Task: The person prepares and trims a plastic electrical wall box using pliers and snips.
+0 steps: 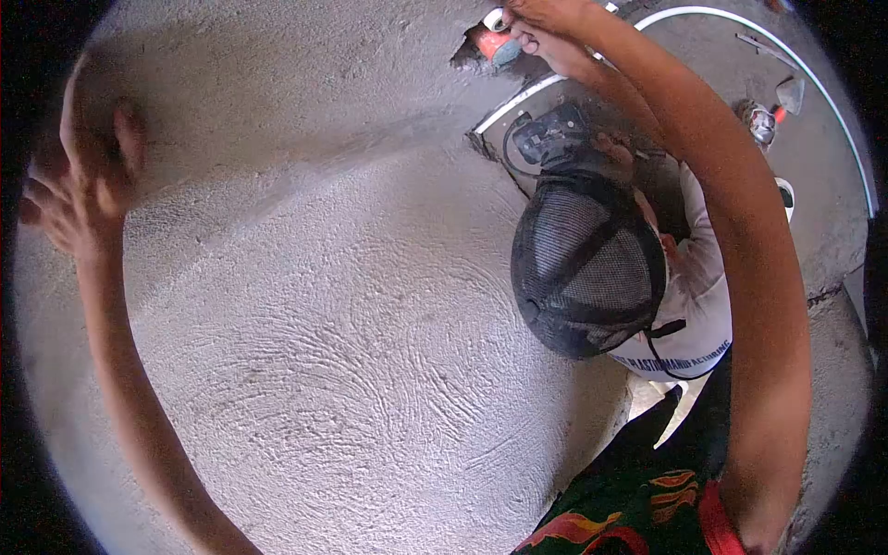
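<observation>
- Two bare hands are up on the rough plastered wall (pixel 324 305).
- The left hand (pixel 79 185) rests flat there, fingers (pixel 42 199) slightly spread, holding nothing.
- The right hand (pixel 546 28) has its fingers curled at an orange fitting (pixel 495 44) in the wall hole.
- A person in a black mesh cap (pixel 587 264) crouches below.

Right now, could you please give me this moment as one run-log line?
left hand: flat on plastered wall | right hand: at orange fitting in wall hole | co-worker's black cap: below
</observation>
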### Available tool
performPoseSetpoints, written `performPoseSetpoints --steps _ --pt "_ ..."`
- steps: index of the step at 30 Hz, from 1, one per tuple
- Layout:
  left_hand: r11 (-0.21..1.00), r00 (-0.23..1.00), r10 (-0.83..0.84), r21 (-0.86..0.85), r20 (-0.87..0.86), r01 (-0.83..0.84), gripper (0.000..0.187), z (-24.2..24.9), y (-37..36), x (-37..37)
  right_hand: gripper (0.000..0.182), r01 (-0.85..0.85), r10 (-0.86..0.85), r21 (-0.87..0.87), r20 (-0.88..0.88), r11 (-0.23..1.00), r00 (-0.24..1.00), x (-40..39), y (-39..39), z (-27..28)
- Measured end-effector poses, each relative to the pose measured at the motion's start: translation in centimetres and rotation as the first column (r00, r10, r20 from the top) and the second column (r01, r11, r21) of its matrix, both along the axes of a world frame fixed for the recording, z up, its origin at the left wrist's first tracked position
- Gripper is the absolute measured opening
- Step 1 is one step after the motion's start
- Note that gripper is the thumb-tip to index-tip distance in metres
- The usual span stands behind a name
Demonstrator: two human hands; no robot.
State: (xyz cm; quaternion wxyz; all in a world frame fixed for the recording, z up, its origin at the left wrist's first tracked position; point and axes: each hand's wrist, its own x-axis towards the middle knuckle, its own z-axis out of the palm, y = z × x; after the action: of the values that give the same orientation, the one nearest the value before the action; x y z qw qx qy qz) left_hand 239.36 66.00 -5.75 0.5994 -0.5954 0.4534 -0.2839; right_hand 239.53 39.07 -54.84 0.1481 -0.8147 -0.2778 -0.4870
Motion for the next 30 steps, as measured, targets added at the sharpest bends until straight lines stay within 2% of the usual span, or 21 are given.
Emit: performPoseSetpoints --steps 3,6,9,12,15,16,19,20,23,24,27,28,30 --pt "1.000 1.000 0.012 -0.020 -0.026 -0.012 0.059 -0.3 0.0 -0.1 0.097 -0.041 0.039 -0.016 -0.107 0.999 0.993 -0.5 -0.2 -0.5" --pt "0.999 0.999 0.022 -0.035 -0.045 -0.024 0.059 -0.3 -0.1 -0.1 0.099 0.019 -0.034 -0.096 -0.152 0.995 0.988 -0.5 -0.1 -0.9" --pt "0.998 0.997 0.037 -0.041 -0.065 -0.039 0.058 -0.3 0.0 0.0 0.105 -0.068 0.069 0.037 -0.033 0.997 0.997 0.1 0.1 -0.5" --pt "0.997 0.995 0.051 -0.049 -0.083 -0.055 0.058 -0.3 0.1 0.1 0.111 -0.028 0.025 -0.028 -0.082 0.999 0.996 -0.3 -0.1 -0.2" --pt "0.995 0.993 0.061 -0.071 -0.099 -0.068 0.058 -0.4 0.4 0.2 0.114 -0.075 0.075 0.003 -0.082 0.997 0.994 -0.3 0.0 -0.1" --pt "0.993 0.992 0.068 -0.086 -0.108 -0.077 0.057 -0.5 0.8 0.5 0.113 -0.141 0.144 0.032 -0.111 0.990 0.983 -0.4 -0.1 -0.1" --pt "0.987 0.987 0.071 -0.131 -0.143 -0.090 0.057 -0.9 1.7 1.1 0.112 -0.034 0.018 -0.071 -0.214 0.997 0.977 -0.7 0.2 0.0" --pt "0.985 0.985 0.073 -0.143 -0.157 -0.095 0.057 -1.0 2.0 1.4 0.105 -0.061 0.050 -0.047 -0.212 0.997 0.976 -0.6 0.2 0.0" --pt "0.982 0.982 0.067 -0.164 -0.176 -0.097 0.057 -1.1 2.2 1.9 0.100 0.178 -0.187 -0.149 -0.047 0.973 0.981 0.1 0.6 -0.3" --pt "0.981 0.983 0.064 -0.168 -0.174 -0.094 0.057 -1.1 2.2 1.9 0.095 0.056 -0.070 -0.100 -0.149 0.993 0.986 -0.1 0.8 -0.4" --pt "0.979 0.981 0.071 -0.178 -0.179 -0.103 0.056 -1.4 2.5 1.9 0.096 -0.033 0.008 -0.093 -0.263 0.995 0.965 -0.5 0.5 0.1" --pt "0.978 0.980 0.076 -0.179 -0.185 -0.110 0.056 -1.4 2.6 1.9 0.098 -0.001 -0.047 -0.162 -0.289 0.987 0.956 -0.8 0.3 0.3" --pt "0.977 0.977 0.079 -0.180 -0.197 -0.115 0.056 -1.4 2.8 1.9 0.099 -0.014 -0.009 -0.097 -0.223 0.995 0.975 -0.4 0.1 -0.2"
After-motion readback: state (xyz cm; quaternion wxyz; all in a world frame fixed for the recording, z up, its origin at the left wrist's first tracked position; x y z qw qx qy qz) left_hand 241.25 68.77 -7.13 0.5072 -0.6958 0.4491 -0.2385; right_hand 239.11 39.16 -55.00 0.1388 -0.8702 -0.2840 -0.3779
